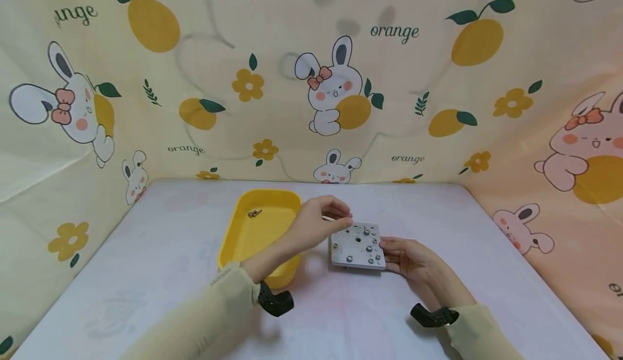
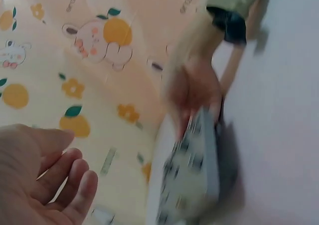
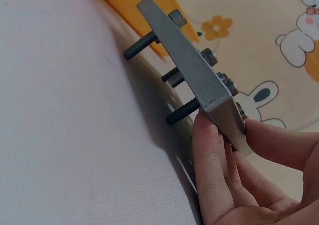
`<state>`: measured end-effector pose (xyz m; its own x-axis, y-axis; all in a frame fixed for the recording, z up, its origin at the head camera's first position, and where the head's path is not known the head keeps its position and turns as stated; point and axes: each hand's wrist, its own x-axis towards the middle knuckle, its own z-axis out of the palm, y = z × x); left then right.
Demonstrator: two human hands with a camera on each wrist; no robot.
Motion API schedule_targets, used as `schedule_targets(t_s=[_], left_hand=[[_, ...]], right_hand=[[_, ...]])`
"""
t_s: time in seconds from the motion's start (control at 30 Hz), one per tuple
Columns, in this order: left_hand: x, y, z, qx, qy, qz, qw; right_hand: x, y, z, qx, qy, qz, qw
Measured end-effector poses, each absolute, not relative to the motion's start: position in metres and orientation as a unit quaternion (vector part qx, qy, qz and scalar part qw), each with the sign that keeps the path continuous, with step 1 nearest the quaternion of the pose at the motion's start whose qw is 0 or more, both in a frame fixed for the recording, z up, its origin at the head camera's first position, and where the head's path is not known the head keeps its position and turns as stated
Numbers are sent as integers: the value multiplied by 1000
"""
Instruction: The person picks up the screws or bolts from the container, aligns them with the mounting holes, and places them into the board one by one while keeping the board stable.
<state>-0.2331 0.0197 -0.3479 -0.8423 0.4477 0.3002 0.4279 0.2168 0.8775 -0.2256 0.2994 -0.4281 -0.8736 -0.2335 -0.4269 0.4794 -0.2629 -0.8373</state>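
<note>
A square metal plate [image 1: 357, 249] with several socket-head screws [image 1: 369, 248] set in it is held up over the white table. My right hand [image 1: 413, 260] pinches its right edge, thumb on the upper face and fingers beneath. In the right wrist view, threaded screw shanks [image 3: 183, 111] stick out below the plate [image 3: 184, 55]. Beside the plate's far left corner is my left hand [image 1: 318, 222], its fingers loosely bent. The left wrist view shows nothing between the left thumb and fingers [image 2: 75, 177]; the plate [image 2: 192, 185] looks blurred there.
Left of the plate stands a yellow tray [image 1: 233, 229], partly behind my left forearm. A few small screws [image 1: 254, 213] lie at its far end. Patterned cloth [image 1: 277, 133] walls in the table [image 1: 160, 252] at the back and both sides.
</note>
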Motion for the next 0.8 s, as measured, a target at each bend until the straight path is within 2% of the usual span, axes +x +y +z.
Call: schedule_targets(t_s=[0.17,0.37,0.57,0.8], left_hand=[[-251,-39,-342,239,812,532,-6],[-282,-92,-359,189,839,510,-23],[-295,-115,-380,137,870,474,-7],[-308,-121,-391,120,896,426,-18]], right_hand=[[-224,301,-429,110,564,-787,226],[-224,303,-428,106,571,-784,222],[-224,302,-428,112,568,-785,221],[-223,299,-428,115,571,-784,215]])
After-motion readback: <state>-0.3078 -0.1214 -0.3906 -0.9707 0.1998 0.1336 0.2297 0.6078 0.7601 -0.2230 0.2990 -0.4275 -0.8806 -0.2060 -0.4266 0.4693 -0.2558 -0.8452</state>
